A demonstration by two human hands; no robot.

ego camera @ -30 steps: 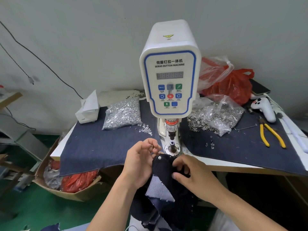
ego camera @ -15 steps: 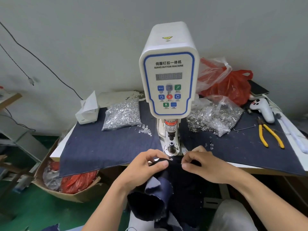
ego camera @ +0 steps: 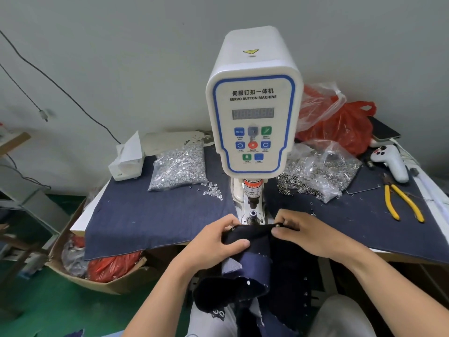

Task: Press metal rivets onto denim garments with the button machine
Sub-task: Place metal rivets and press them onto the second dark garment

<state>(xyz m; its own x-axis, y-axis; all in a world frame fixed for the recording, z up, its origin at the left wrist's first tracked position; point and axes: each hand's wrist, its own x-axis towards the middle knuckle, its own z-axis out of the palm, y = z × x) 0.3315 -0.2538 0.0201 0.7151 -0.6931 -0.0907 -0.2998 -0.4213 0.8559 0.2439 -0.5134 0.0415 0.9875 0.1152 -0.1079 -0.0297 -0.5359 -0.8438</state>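
Denim point(ego camera: 252, 242) sits stretched between your two hands at the front edge of the surface point(ego camera: 150, 220), right before the lower die point(ego camera: 252, 216) of the button machine point(ego camera: 252, 117). Your left hand point(ego camera: 213, 244) has its grip clenched on the left end of the dark fold, thumb lying over the cloth, and your right hand point(ego camera: 308, 234) pinches the right end, fingertips beside a small rivet point(ego camera: 277, 225) already set in the edge; another rivet point(ego camera: 233, 229) shows near your left fingers. Rest of the garment hangs into your lap. To do this step well, you likely want to keep the edge taut and flat, slide the spot to be riveted squarely over the die, and hold the cloth level so the punch meets it straight. Keep both sets of fingertips out to the sides, well clear of the punch; the warning label point(ego camera: 252, 189) above it says as much. Whether a rivet is loaded in the die, you cannot tell from here.
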